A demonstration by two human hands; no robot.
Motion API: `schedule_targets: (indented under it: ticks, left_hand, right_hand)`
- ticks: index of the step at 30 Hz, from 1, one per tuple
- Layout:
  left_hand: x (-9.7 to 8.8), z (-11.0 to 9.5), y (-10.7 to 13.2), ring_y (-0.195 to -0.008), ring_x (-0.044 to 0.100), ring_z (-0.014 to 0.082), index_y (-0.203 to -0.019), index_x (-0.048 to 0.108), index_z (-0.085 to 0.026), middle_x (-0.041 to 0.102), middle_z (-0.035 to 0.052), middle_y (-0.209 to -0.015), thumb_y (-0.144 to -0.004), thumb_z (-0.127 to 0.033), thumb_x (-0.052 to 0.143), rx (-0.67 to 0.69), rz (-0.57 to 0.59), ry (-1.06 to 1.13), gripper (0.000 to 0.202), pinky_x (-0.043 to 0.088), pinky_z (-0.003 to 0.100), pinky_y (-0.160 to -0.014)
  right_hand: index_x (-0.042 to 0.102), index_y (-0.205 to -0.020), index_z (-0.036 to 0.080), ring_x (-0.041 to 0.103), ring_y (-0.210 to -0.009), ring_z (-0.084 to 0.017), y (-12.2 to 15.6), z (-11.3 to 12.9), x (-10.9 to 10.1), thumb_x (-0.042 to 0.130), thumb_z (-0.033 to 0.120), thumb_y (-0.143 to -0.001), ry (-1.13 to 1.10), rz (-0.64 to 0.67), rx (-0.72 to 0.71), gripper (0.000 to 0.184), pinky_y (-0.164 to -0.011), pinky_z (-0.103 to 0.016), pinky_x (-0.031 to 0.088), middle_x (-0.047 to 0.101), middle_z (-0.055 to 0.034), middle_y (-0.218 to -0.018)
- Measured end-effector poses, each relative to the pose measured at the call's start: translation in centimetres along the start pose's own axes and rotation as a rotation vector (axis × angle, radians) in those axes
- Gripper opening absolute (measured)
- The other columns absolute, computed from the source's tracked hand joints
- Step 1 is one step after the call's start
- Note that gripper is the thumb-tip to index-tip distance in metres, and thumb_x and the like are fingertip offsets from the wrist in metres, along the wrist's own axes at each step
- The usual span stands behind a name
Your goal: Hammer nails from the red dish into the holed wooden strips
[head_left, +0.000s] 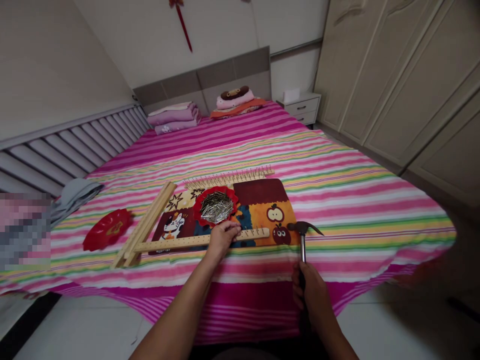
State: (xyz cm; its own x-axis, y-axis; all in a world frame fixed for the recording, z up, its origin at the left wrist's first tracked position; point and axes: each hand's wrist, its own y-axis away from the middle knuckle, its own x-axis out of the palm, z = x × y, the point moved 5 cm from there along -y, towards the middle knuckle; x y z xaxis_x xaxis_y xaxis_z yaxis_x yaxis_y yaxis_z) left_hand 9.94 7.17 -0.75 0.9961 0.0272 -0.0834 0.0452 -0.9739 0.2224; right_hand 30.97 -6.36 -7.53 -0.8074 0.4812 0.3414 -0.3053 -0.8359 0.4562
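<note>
My right hand [313, 285] grips the dark handle of a claw hammer [303, 245], its head raised at the right end of a patterned mat [258, 192]. My left hand [222, 240] rests at a pale wooden strip [168, 245] with a row of small holes. Its fingertips are pinched together over the strip; what they hold is too small to make out. Several nails [257, 231] stand upright in the strip to the right of that hand. Just beyond it, a red scalloped dish [196, 210] on the mat holds a heap of loose nails [217, 206].
Behind the mat lie wooden strips studded with upright nails [228, 177]. Bare wooden strips [150, 217] are stacked at the left, under the holed strip's end. A red plate [107, 230] and grey cloth [75, 197] lie farther left on the striped bedspread [360, 200].
</note>
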Motion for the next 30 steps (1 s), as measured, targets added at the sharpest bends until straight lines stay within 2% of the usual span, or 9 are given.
schedule_targets:
  ticks: [4, 8, 13, 18, 21, 23, 27, 30]
  left_hand:
    - [0.1, 0.5, -0.4, -0.044, 0.046, 0.0063, -0.068, 0.068, -0.014, 0.056, -0.0046, -0.048, -0.055, -0.032, 0.071, 0.062, -0.012, -0.105, 0.023, 0.036, 0.018, -0.043]
    - [-0.2, 0.8, -0.7, -0.05, 0.052, 0.0092, -0.071, 0.07, -0.015, 0.061, -0.0024, -0.054, -0.062, -0.028, 0.066, 0.13, -0.027, -0.236, 0.016, 0.04, 0.02, -0.05]
    - [-0.2, -0.1, -0.1, -0.07, 0.061, 0.0144, -0.07, 0.071, -0.019, 0.069, 0.001, -0.073, -0.067, -0.024, 0.064, 0.3, -0.057, -0.502, 0.008, 0.046, 0.024, -0.066]
    - [0.2, -0.4, 0.5, -0.072, 0.06, 0.0147, -0.071, 0.071, -0.021, 0.067, 0.0013, -0.071, -0.071, -0.02, 0.062, 0.374, -0.039, -0.596, 0.008, 0.044, 0.024, -0.069]
    - [0.3, -0.3, 0.5, -0.073, 0.06, 0.0146, -0.07, 0.07, -0.02, 0.067, 0.0013, -0.072, -0.072, -0.019, 0.061, 0.379, -0.031, -0.597, 0.009, 0.044, 0.023, -0.069]
    - [0.4, -0.3, 0.5, -0.073, 0.06, 0.0148, -0.07, 0.07, -0.02, 0.067, 0.0016, -0.073, -0.072, -0.02, 0.061, 0.377, -0.025, -0.591, 0.009, 0.044, 0.023, -0.07]
    - [0.3, -0.2, 0.4, -0.073, 0.06, 0.0147, -0.071, 0.07, -0.02, 0.066, 0.0017, -0.074, -0.073, -0.02, 0.061, 0.384, -0.032, -0.596, 0.009, 0.043, 0.024, -0.07]
    - [0.4, 0.0, 0.5, -0.07, 0.057, 0.0142, -0.07, 0.07, -0.019, 0.064, 0.0014, -0.069, -0.072, -0.017, 0.061, 0.392, -0.039, -0.623, 0.009, 0.043, 0.024, -0.068]
  right_hand:
    - [0.049, -0.074, 0.022, 0.033, -0.035, -0.007, -0.1, -0.1, -0.1, 0.059, 0.058, -0.072, 0.001, -0.002, -0.002, 0.038, -0.024, -0.016, 0.024, 0.045, 0.0084, -0.053]
    - [0.049, -0.075, 0.021, 0.034, -0.035, -0.007, -0.1, -0.1, -0.1, 0.059, 0.058, -0.072, 0.003, 0.002, -0.003, 0.038, -0.024, -0.017, 0.025, 0.045, 0.0081, -0.053]
    - [0.049, -0.076, 0.022, 0.034, -0.035, -0.007, -0.2, -0.1, -0.2, 0.06, 0.06, -0.071, 0.013, 0.004, -0.006, 0.04, -0.024, -0.017, 0.025, 0.045, 0.0084, -0.054]
    - [0.047, -0.072, 0.023, 0.033, -0.036, -0.007, 0.3, 0.0, 0.1, 0.058, 0.057, -0.074, 0.037, -0.011, -0.023, 0.036, -0.026, -0.017, 0.025, 0.043, 0.0083, -0.053]
    - [0.044, -0.067, 0.023, 0.031, -0.034, -0.006, 1.6, 0.5, 1.0, 0.057, 0.058, -0.075, 0.068, 0.004, -0.021, 0.038, -0.027, -0.018, 0.023, 0.04, 0.0086, -0.051]
    - [0.044, -0.067, 0.024, 0.03, -0.034, -0.007, 2.6, 1.2, 2.4, 0.054, 0.057, -0.078, 0.109, 0.086, -0.055, 0.037, -0.028, -0.019, 0.024, 0.04, 0.0082, -0.051]
    - [0.051, -0.066, 0.024, 0.042, -0.042, -0.01, 3.7, 2.4, 5.3, 0.06, 0.052, -0.075, 0.206, 0.268, -0.158, 0.031, -0.036, -0.021, 0.033, 0.047, 0.0045, -0.054]
    - [0.053, -0.062, 0.024, 0.045, -0.045, -0.012, 3.6, 2.4, 6.2, 0.065, 0.05, -0.071, 0.235, 0.294, -0.198, 0.03, -0.038, -0.023, 0.036, 0.048, 0.0033, -0.053]
